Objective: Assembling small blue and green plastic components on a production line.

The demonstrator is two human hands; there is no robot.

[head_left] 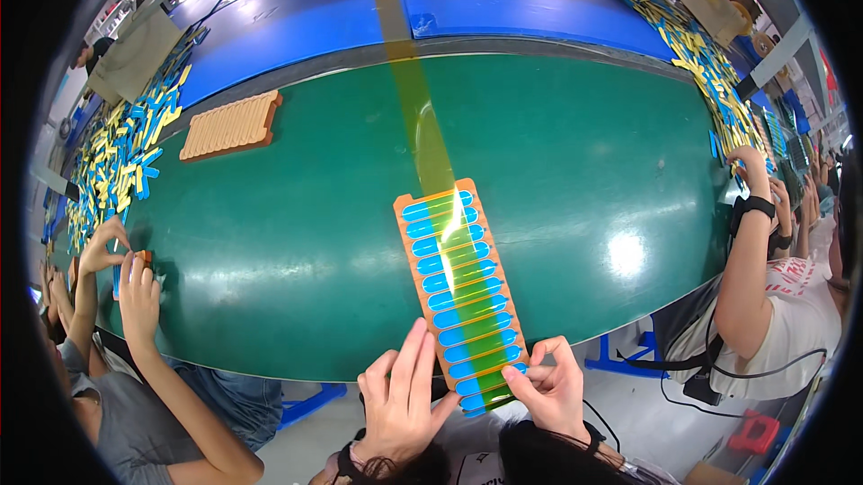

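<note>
A long orange tray (pixel 409 208) lies on the green table (pixel 297 233), its slots filled with several blue oblong pieces (pixel 449 265). A strip of translucent yellow tape (pixel 415 98) runs from the far side down the tray's middle. My left hand (pixel 402 400) rests flat with fingers apart against the tray's near left edge. My right hand (pixel 548 386) pinches the tape's near end at the tray's lower right corner.
An empty orange tray (pixel 232 125) lies at the far left. Heaps of yellow and blue pieces (pixel 126 148) line both table sides. A person's hands (pixel 121 274) work at the left; another person's arm (pixel 751 242) reaches in at the right. A blue belt (pixel 503 4) runs behind.
</note>
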